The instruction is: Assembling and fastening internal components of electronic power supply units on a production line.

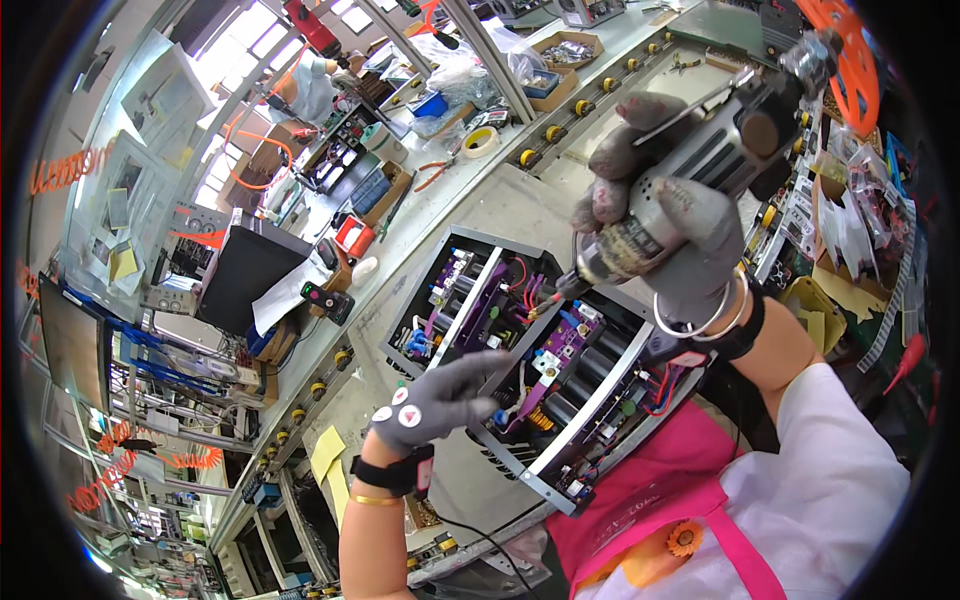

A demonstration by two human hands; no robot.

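My right hand (695,230), in a grey glove, is wrapped round an air screwdriver (765,125) with a dark metal body. The tool points down and left, its bit over the middle of an open metal chassis (555,452). Whether the bit touches a screw cannot be made out. Inside the chassis are purple circuit boards (567,345), black cylindrical parts and red wires. My left hand (435,398), gloved in grey with round stickers on its back, lies by the left side of the chassis. Its fingers are stretched out, thumb apart, and hold nothing.
An orange coiled hose (850,70) hangs at the upper right near the tool. Yellow tape (480,142), pliers (436,175) and a red-and-black device (353,236) lie on the far bench. Rollers (555,133) line the work track. A black cord (480,532) trails from my left wristband.
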